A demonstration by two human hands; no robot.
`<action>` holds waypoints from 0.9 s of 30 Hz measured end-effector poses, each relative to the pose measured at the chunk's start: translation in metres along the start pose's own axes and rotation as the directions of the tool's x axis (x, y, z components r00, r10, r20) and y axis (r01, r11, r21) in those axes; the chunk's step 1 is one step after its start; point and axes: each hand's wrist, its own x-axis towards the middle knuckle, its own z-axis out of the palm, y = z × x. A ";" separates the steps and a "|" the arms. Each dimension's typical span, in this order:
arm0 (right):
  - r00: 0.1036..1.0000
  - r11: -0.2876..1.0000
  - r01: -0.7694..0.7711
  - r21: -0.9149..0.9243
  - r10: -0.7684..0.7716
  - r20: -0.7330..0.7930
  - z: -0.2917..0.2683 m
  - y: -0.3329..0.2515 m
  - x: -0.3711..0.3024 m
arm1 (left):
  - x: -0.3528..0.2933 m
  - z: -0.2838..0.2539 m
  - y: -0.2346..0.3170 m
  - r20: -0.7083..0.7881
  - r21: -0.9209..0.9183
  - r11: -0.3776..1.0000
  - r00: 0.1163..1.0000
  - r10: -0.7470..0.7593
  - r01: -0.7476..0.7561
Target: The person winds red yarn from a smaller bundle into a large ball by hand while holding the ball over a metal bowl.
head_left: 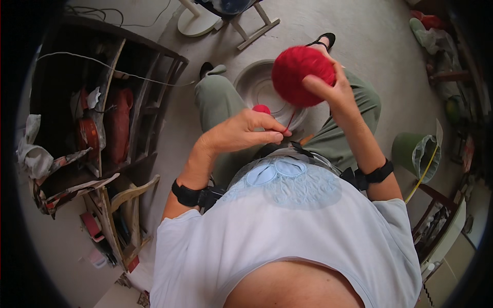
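Note:
A large ball of red yarn (298,74) is gripped from its right side by my right hand (339,92), with the thumb across the front and the other fingers partly hidden behind it. From the underside of the ball a red strand (291,119) runs down to my left hand (246,131), whose thumb and forefinger pinch it. Just beyond the left hand shows a smaller red ball (262,109), partly covered by that hand. Below both hands, between my knees, a round pale basin (244,74) stands on the floor.
A dark wooden shelf unit (149,97) with cluttered compartments lines the left side, a pale cable (123,69) stretching across it. A green bin (408,153) with a plastic liner stands to the right. Stand legs (257,33) rest on the floor ahead.

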 end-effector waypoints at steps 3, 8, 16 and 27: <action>0.990 0.953 0.066 -0.295 -0.027 0.135 0.001 0.007 -0.011 | 0.001 -0.016 0.029 0.104 0.161 0.984 0.993 0.054 -0.071; 0.902 0.962 -0.221 -0.159 0.264 0.343 -0.006 0.005 -0.019 | 0.012 -0.032 0.048 0.075 0.259 0.952 0.986 0.147 -0.162; 0.664 0.966 -0.258 0.015 0.166 0.729 -0.007 -0.012 -0.016 | 0.030 -0.050 0.017 -0.115 -0.184 0.979 0.991 0.061 -0.082; 0.991 0.676 -0.104 0.730 0.007 0.134 -0.018 -0.019 0.000 | 0.008 -0.009 -0.027 -0.114 -0.155 0.988 0.992 -0.044 0.026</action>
